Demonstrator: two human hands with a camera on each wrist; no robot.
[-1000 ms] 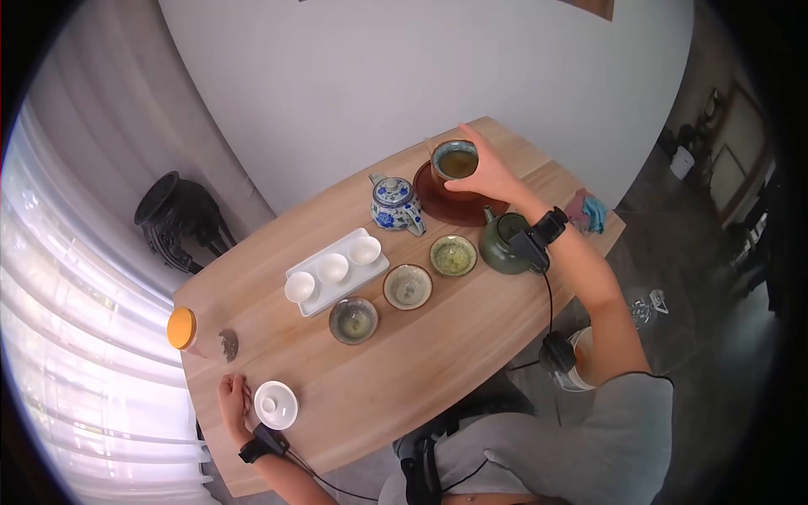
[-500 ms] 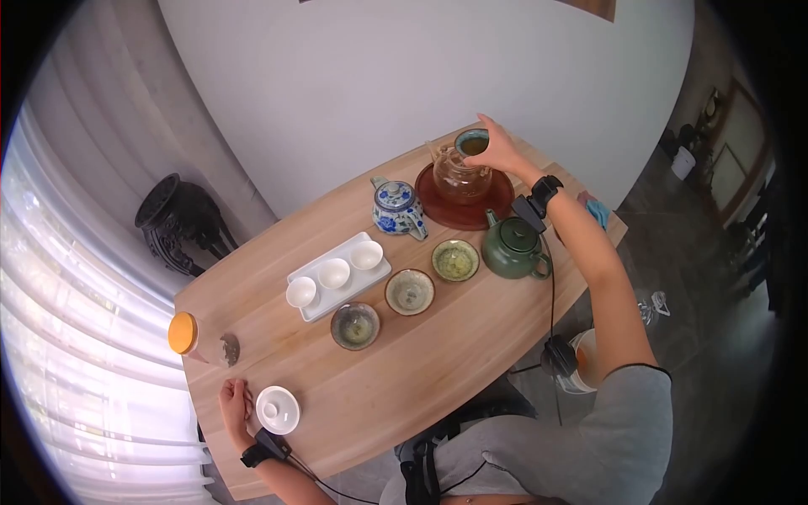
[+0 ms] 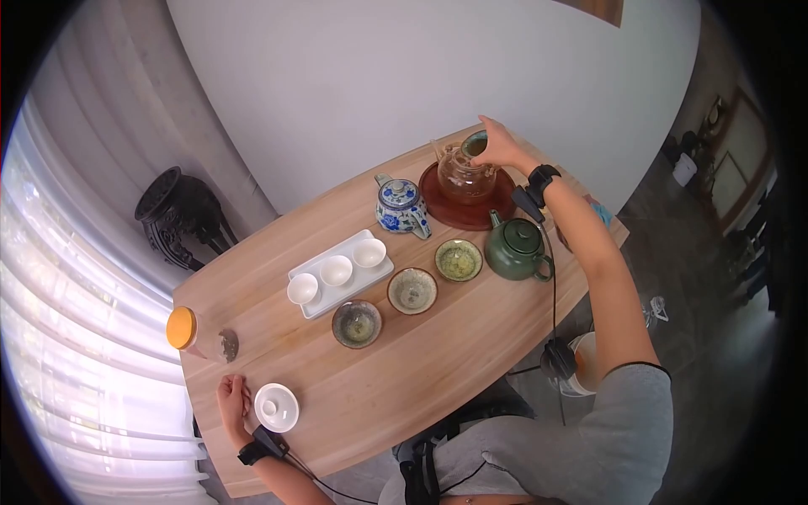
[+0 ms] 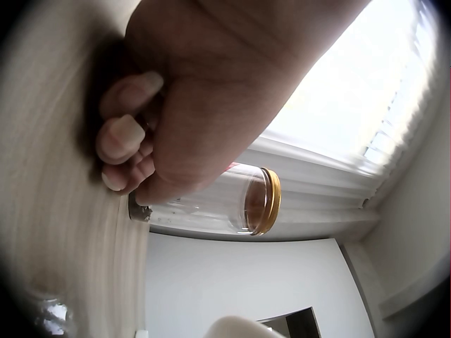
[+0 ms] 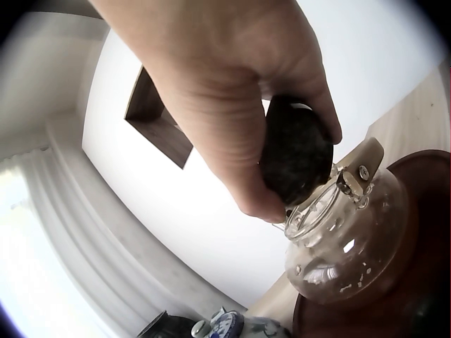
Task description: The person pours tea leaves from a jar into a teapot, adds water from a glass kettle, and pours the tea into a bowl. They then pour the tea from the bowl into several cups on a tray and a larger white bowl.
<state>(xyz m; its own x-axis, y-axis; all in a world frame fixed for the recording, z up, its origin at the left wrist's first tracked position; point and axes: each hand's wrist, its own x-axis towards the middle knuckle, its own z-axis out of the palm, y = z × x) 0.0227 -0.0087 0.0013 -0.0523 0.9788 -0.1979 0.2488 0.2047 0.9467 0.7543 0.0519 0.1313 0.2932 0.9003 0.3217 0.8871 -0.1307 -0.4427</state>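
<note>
At the far end of the table, my right hand (image 3: 503, 150) grips a dark-glazed teacup (image 5: 296, 151) between thumb and fingers. The cup is tilted, with its rim right at the mouth of a clear glass teapot (image 3: 465, 183). That teapot stands on a round reddish-brown tray (image 3: 439, 213). My left hand (image 3: 232, 399) rests on the table with its fingers loosely curled and nothing in them. Beside it sits a white lidded bowl (image 3: 277, 408). Behind it, in the left wrist view, lies a clear jar with an orange-gold lid (image 4: 268, 202).
A blue-and-white teapot (image 3: 399, 207) and a green teapot (image 3: 515, 250) flank the round tray. Three glazed bowls, one of them greenish (image 3: 459, 261), stand in a row. Three small white cups sit on a white oblong tray (image 3: 318, 310). A cable hangs from my right wrist.
My right hand has carried the cup a little to the right and tilted it over the glass teapot's mouth, uncovering the teapot from view. My left hand has stayed put.
</note>
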